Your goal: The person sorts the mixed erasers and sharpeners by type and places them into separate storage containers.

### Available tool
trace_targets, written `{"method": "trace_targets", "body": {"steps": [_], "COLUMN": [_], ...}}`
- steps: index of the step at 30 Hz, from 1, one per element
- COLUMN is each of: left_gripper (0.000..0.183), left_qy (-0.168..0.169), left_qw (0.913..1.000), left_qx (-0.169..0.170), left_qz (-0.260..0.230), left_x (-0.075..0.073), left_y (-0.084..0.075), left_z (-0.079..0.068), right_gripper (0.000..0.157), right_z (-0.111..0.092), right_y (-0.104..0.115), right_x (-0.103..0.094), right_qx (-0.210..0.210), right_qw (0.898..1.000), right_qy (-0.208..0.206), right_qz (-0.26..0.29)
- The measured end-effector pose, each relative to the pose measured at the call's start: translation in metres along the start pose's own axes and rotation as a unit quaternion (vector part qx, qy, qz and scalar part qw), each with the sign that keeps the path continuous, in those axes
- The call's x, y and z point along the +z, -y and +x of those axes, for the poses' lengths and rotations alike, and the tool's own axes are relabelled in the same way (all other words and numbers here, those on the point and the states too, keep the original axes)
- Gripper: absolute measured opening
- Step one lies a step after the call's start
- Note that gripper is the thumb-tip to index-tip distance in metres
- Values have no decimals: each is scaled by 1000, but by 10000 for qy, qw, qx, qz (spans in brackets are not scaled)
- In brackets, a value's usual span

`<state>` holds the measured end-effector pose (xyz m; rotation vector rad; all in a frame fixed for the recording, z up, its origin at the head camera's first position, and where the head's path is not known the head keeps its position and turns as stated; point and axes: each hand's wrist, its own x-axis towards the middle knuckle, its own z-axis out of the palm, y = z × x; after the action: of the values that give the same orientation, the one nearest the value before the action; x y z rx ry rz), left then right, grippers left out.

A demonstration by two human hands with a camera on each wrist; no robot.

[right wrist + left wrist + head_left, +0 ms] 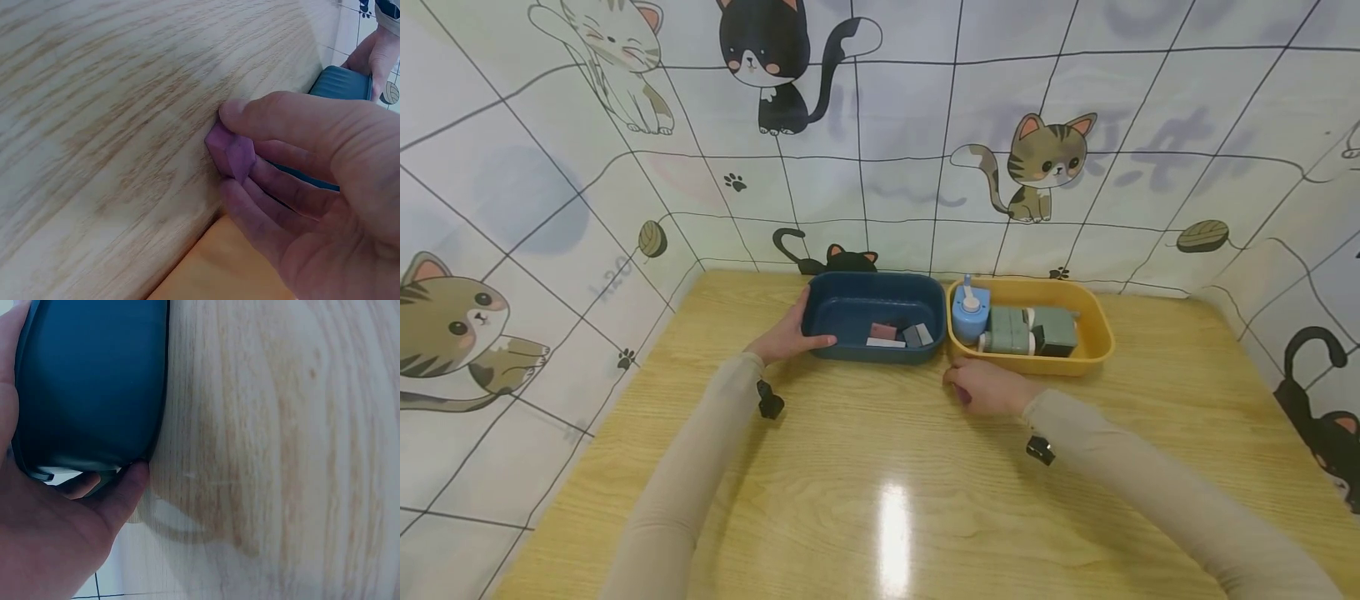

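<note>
A dark blue plastic tub (pixel 820 317) stands at the back of the table with several small blocks in its right half: a pinkish one (pixel 883 332), a white one (pixel 885 342) and grey ones (pixel 917 335). My left hand (pixel 790 332) grips the tub's left end, thumb along the front and fingers round the far side. In the left wrist view the tub wall (pixel 94 381) fills the space beside that hand. My right hand (pixel 988 387) pinches a small purple block (pixel 230 150) between thumb and fingers, close over the table just before the yellow tub (pixel 1097 342).
Inside the yellow tub lie a blue pump-topped bottle (pixel 971 315) and grey-green containers (pixel 1052 329). The two tubs stand side by side against a cat-patterned sheet (pixel 910 192). Wooden tabletop (pixel 820 483) extends in front of both.
</note>
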<state>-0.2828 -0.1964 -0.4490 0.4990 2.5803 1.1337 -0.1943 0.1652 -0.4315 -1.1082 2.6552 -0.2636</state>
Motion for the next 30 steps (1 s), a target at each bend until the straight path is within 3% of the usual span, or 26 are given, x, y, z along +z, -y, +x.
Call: {"method": "trace_targets", "body": {"steps": [13, 23, 30], "left_gripper": [115, 113, 113], "left_qy": [7, -1, 9], "left_qw": [10000, 10000, 10000], "left_qx": [-33, 9, -3], "left_qz": [3, 4, -13], "left_x": [1, 1, 0], "left_y": [2, 1, -1], "left_z": [1, 1, 0], "right_gripper": [19, 17, 17], "right_z": [6, 14, 23], "right_y": [12, 25, 34], "right_x": [-7, -17, -28], "right_qx": [-274, 15, -36], "right_qw": [9993, 9982, 9982], "right_qy": [107, 415, 504], "right_qz": [243, 428, 336]}}
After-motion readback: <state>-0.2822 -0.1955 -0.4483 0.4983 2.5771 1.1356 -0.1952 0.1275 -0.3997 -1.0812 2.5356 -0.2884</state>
